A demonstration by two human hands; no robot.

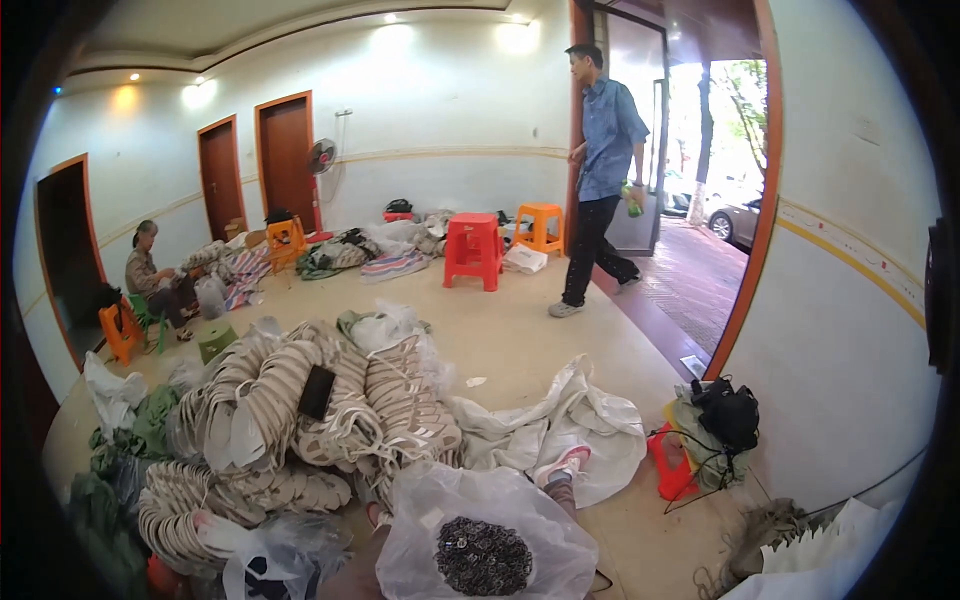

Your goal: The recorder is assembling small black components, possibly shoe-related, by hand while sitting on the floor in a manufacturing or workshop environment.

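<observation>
Neither of my hands shows in the head view. At the lower edge, a clear plastic bag (420, 540) lies open over my lap. Inside it is a heap of small dark metal-looking pieces (484, 556), too small to name. Just beyond and to the left, beige shoe uppers (270, 385) are stacked in long nested rows, some with white stripes and laces. A dark phone (316, 392) rests on top of that pile. My foot in a pink and white shoe (565, 464) is on a white woven sack (610, 440).
A person in a blue shirt (610, 130) walks in by the open doorway, holding a green bottle. Another person (155, 270) sits far left among uppers. A red stool (473, 250) and an orange stool (540, 228) stand ahead. At right are a black bag (728, 412) and cables.
</observation>
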